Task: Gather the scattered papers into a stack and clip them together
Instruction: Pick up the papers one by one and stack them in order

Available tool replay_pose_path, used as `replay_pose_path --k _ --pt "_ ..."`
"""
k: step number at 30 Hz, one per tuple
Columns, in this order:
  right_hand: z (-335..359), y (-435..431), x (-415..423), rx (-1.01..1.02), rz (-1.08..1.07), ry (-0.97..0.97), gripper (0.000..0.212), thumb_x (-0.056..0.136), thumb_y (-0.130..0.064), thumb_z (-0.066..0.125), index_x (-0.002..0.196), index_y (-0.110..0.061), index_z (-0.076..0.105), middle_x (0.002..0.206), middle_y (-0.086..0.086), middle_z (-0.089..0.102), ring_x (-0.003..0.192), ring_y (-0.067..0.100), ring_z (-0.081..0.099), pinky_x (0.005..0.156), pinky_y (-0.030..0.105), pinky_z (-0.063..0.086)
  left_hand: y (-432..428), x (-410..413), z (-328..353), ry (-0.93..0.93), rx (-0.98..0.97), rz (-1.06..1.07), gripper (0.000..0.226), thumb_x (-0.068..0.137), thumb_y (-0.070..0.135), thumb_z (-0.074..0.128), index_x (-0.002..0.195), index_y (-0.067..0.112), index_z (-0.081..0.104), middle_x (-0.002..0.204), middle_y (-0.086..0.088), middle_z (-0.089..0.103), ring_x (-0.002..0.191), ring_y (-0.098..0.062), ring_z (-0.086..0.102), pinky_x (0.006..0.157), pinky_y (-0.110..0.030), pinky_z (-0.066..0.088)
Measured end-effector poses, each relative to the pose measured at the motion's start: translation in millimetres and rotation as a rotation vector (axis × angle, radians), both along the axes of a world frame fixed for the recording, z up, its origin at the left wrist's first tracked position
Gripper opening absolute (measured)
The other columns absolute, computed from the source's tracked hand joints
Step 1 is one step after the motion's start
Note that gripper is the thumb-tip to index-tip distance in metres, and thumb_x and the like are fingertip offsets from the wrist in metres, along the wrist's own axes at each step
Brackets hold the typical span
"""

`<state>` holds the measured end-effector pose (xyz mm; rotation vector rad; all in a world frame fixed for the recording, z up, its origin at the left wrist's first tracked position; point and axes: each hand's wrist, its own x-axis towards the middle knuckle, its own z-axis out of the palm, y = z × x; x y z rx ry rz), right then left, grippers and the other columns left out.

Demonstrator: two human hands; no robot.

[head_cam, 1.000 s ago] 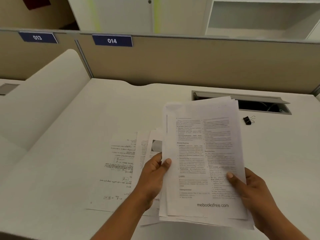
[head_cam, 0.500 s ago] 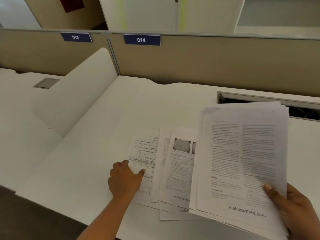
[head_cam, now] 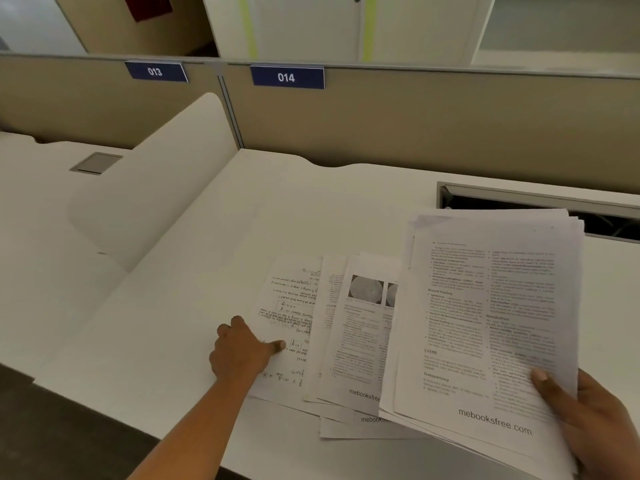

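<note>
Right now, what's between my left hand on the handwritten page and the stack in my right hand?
In the head view, printed sheets lie fanned on the desk between the left hand and the stack, top one showing round grey pictures.

My right hand (head_cam: 595, 420) runs off the bottom and right edges. Only its thumb shows on the held stack (head_cam: 491, 323), with the fingers hidden beneath. That stack covers the right part of the printed sheets (head_cam: 360, 334) on the table (head_cam: 207, 271), and these overlap the handwritten sheet (head_cam: 291, 306). My left hand (head_cam: 242, 351) hides that sheet's left edge, and I cannot tell whether its fingers reach under the paper. The body text is too blurred to read. The cable slot (head_cam: 519, 199) sits partly behind the stack and is cut off at the right.
</note>
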<state>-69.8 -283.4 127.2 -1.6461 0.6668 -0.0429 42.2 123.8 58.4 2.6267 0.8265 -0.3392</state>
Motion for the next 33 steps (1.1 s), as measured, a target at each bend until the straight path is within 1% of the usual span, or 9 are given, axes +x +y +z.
replay_pose_path --k 4,8,9,12,16,18,27,30,33 --pt "5.8 3.2 -1.3 0.097 -0.006 0.004 0.012 0.087 -0.027 0.071 0.093 -0.017 0.071 0.092 0.011 0.079 0.063 0.023 0.073 0.046 0.018 0.055 -2.8 0.0 0.7 -0.094 -0.004 -0.015 0.074 0.070 0.050 0.085 0.123 0.012 0.050 0.117 -0.009 0.067 0.103 -0.032 0.067 0.077 -0.038 0.052" --pt "12.7 2.1 -5.4 0.106 -0.019 -0.022 0.093 0.024 -0.073 0.086 0.096 -0.015 0.073 0.082 0.004 0.080 0.064 0.020 0.076 0.051 0.025 0.059 5.8 7.3 3.8 -0.212 -0.158 0.056 0.035 0.097 0.022 0.061 0.130 0.013 0.055 0.123 -0.012 0.068 0.110 -0.035 0.064 0.083 -0.038 0.047" --pt "14.0 2.6 -4.8 0.120 -0.015 -0.023 0.087 0.030 -0.071 0.087 0.095 -0.015 0.072 0.083 0.006 0.080 0.064 0.021 0.076 0.050 0.024 0.058 11.2 10.1 5.1 -0.239 -0.183 0.064 0.030 0.098 0.019 0.058 0.128 0.012 0.059 0.125 -0.012 0.067 0.111 -0.034 0.063 0.086 -0.039 0.047" --pt "17.0 1.5 -8.0 0.193 -0.002 -0.062 0.022 0.080 -0.032 0.077 0.091 -0.014 0.072 0.095 0.019 0.078 0.069 0.026 0.076 0.047 0.023 0.058 28.5 16.0 15.9 -0.325 -0.234 0.079 0.022 0.099 0.016 0.057 0.118 0.010 0.067 0.119 -0.014 0.070 0.103 -0.032 0.063 0.088 -0.041 0.049" --pt "14.8 -0.6 -5.1 0.151 -0.027 -0.010 0.091 0.024 -0.071 0.088 0.095 -0.015 0.075 0.088 0.010 0.080 0.071 0.027 0.077 0.065 0.040 0.063 51.2 15.0 39.7 -0.465 -0.275 0.097 0.022 0.098 0.013 0.059 0.116 0.006 0.069 0.115 -0.018 0.071 0.100 -0.032 0.062 0.088 -0.039 0.047" --pt "10.2 -4.7 -4.3 0.185 -0.033 -0.010 0.099 0.015 -0.075 0.086 0.095 -0.018 0.075 0.087 0.008 0.080 0.072 0.028 0.077 0.069 0.045 0.062 62.1 13.4 50.7 -0.520 -0.288 0.127 0.023 0.098 0.013 0.060 0.117 0.005 0.069 0.116 -0.020 0.070 0.107 -0.036 0.064 0.093 -0.044 0.048" --pt "6.9 -0.6 4.7 0.168 -0.028 -0.043 0.020 0.084 -0.018 0.070 0.102 -0.010 0.072 0.094 0.014 0.079 0.071 0.024 0.077 0.064 0.034 0.064 64.0 3.4 113.6 -0.718 -0.584 0.312 0.014 0.096 0.022 0.062 0.106 0.028 0.070 0.105 -0.007 0.072 0.078 -0.024 0.064 0.067 -0.032 0.048" --pt "5.2 1.1 7.1 0.166 -0.025 -0.022 0.014 0.093 -0.007 0.062 0.104 -0.008 0.071 0.091 0.012 0.080 0.074 0.028 0.077 0.063 0.035 0.064 37.4 -4.0 135.3 -0.685 -0.738 0.295 0.012 0.095 0.024 0.063 0.095 0.033 0.071 0.101 0.002 0.074 0.087 -0.027 0.066 0.077 -0.043 0.052" --pt "6.7 5.2 10.0 0.162 -0.038 -0.026 0.015 0.093 -0.006 0.062 0.105 -0.006 0.071 0.092 0.013 0.080 0.080 0.033 0.076 0.064 0.036 0.064 6.3 -9.5 144.9 -0.671 -0.873 0.244 0.014 0.095 0.019 0.064 0.091 0.030 0.072 0.095 0.002 0.076 0.079 -0.023 0.068 0.075 -0.040 0.054"
